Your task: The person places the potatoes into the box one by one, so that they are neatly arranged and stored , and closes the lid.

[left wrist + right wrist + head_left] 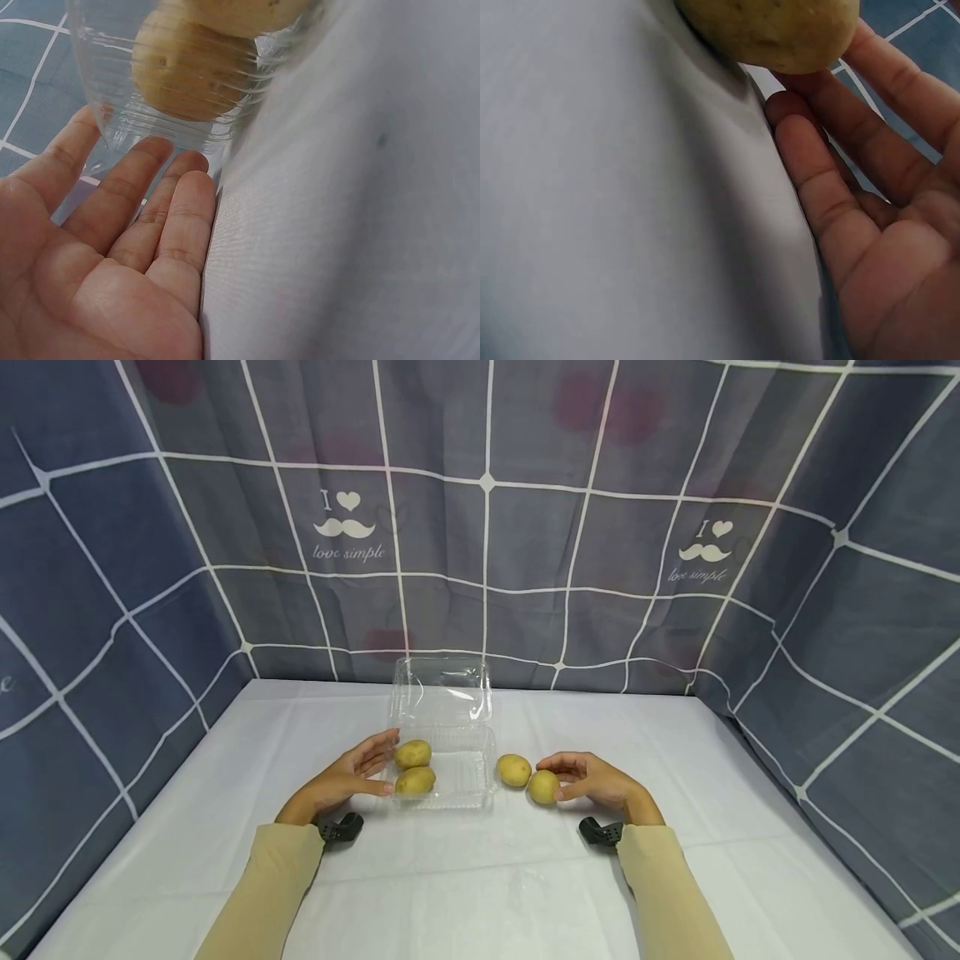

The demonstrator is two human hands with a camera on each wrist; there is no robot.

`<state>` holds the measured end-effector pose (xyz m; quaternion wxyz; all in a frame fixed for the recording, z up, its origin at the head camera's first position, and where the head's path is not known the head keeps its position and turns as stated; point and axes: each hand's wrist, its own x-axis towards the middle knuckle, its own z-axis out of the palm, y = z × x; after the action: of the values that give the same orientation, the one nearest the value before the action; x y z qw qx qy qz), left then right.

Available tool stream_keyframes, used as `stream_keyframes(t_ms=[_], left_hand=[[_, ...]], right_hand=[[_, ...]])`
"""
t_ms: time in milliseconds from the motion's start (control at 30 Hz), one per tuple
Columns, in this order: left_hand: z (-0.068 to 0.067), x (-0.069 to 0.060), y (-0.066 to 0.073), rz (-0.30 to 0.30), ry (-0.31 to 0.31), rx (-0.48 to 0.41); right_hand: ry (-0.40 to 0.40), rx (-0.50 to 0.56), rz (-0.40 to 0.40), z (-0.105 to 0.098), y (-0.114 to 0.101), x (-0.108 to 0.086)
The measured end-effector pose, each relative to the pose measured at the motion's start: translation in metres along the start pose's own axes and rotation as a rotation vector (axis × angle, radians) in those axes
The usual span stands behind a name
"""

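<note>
A clear plastic clamshell container (457, 781) stands on the table with its lid (442, 692) raised behind. Two potatoes, a rear one (413, 753) and a front one (416, 780), lie in its left part. My left hand (351, 774) rests along the container's left side, fingers extended and spread; in the left wrist view its fingertips (187, 187) are against or close by the ribbed wall. Right of the container, a potato (513, 770) lies on the cloth. Beside it, my right hand (596, 779) has thumb and fingers about another potato (543, 787), low at the table.
White cloth covers the table (465, 893). A dark grey curtain (525, 527) with white grid lines rises behind it, and similar curtains stand at the left and right sides. A black wrist camera (341, 827) sits at the left cuff, another camera (600, 832) at the right.
</note>
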<state>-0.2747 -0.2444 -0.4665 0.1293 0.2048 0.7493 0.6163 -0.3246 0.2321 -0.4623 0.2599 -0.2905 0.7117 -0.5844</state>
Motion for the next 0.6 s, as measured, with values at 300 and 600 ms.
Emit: stream_keyframes(t_ms=[300, 600], left_hand=[[0.0006, -0.0002, -0.0014, 0.012, -0.005, -0.009], [-0.0004, 0.0004, -0.0008, 0.016, -0.004, -0.004]], right_hand=[[-0.03, -0.052, -0.055, -0.0006, 0.0032, -0.0012], [0.032, -0.029, -0.048, 0.0011, 0.0057, -0.0007]])
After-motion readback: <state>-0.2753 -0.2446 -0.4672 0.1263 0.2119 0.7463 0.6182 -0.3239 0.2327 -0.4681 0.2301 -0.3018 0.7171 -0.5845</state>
